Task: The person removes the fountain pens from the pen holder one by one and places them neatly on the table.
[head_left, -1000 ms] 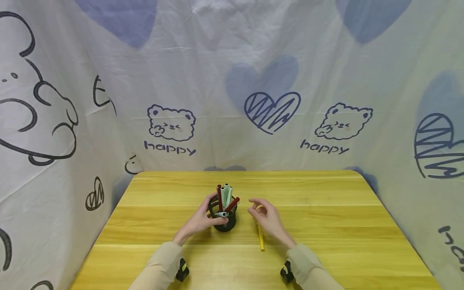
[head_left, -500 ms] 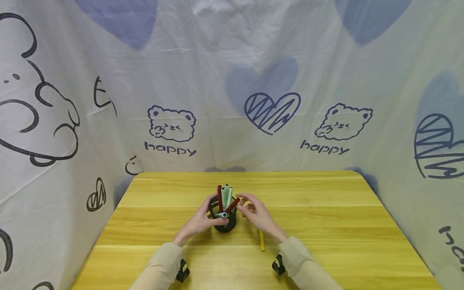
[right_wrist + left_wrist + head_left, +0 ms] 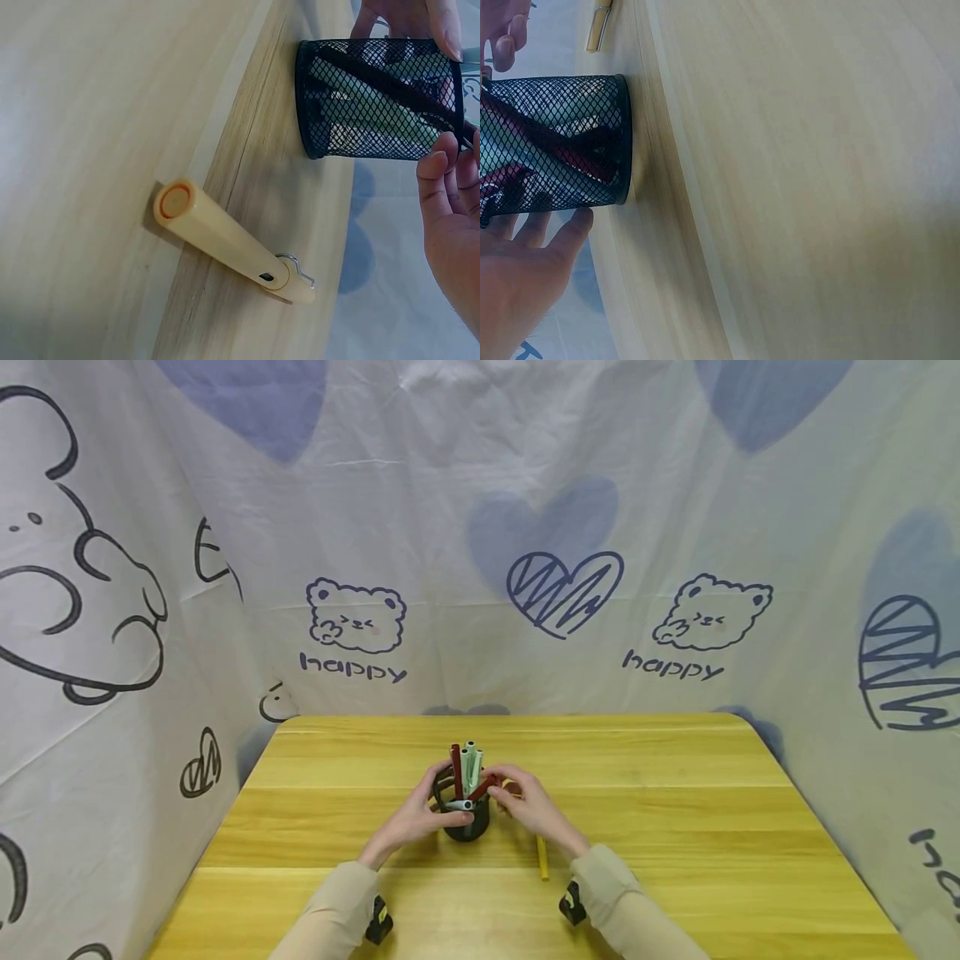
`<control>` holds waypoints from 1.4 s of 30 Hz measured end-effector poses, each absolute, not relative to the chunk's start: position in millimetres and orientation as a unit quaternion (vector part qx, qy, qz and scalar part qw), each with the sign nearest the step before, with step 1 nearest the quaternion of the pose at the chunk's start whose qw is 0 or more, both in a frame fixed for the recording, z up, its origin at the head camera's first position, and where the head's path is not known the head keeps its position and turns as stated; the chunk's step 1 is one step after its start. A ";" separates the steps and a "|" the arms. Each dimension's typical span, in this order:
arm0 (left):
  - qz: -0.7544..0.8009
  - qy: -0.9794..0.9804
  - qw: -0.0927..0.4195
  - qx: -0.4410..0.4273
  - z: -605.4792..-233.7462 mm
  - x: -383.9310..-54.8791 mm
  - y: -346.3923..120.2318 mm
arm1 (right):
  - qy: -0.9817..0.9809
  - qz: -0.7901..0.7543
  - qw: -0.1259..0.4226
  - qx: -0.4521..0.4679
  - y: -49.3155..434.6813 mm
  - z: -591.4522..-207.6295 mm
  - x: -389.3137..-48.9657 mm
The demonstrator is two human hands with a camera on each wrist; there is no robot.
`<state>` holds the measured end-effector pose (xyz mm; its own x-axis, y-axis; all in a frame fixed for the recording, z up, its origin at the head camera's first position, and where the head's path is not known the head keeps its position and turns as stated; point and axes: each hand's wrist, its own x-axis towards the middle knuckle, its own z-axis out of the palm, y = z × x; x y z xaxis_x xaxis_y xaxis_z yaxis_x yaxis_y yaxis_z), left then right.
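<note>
A black mesh pen cup (image 3: 468, 829) stands upright on the table with several red and pale green pens in it. My left hand (image 3: 412, 814) holds the cup by its left side, thumb at the front; in the left wrist view its fingers (image 3: 570, 236) curl along the mesh. A dark red pen (image 3: 481, 789) leans out over the cup's right rim. Its upper end is pinched between thumb and index finger of my right hand (image 3: 531, 803), partly hidden by them. In the right wrist view, that hand (image 3: 454, 202) is at the rim of the cup.
A yellow pen (image 3: 232, 240) with a metal clip lies on the wooden table (image 3: 675, 827), just right of the cup and below my right hand. A printed cloth (image 3: 450, 527) hangs behind and at both sides of the table.
My right hand has moved left from above the yellow pen to the cup's right rim and has taken hold of the leaning red pen. The left hand stays on the cup.
</note>
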<state>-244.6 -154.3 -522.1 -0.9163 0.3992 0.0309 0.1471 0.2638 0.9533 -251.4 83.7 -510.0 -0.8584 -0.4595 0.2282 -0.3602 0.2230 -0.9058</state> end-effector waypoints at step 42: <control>0.569 0.800 0.102 0.159 -523.0 -245.1 -153.9 | 0.719 -0.657 -0.122 -0.193 90.4 -507.0 -241.5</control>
